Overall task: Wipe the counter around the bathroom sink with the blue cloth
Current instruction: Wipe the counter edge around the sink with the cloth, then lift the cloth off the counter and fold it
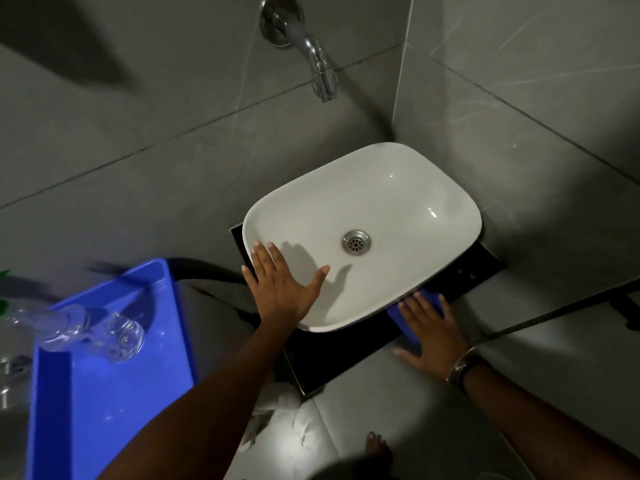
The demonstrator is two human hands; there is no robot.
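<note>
The black bench (332,355) carries the white sink (398,188); the blue cloth (403,318) lies flat along its front edge.

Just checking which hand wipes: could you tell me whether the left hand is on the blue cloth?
No, the left hand rests on the sink; the right hand presses the blue cloth.

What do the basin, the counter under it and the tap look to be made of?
Basin: likely glazed ceramic, glossy white with sharp highlights. Counter: black polished slab, perhaps stone or tile; mostly in shadow, so unsure. Tap: chromed metal, mirror-bright reflections.
</note>
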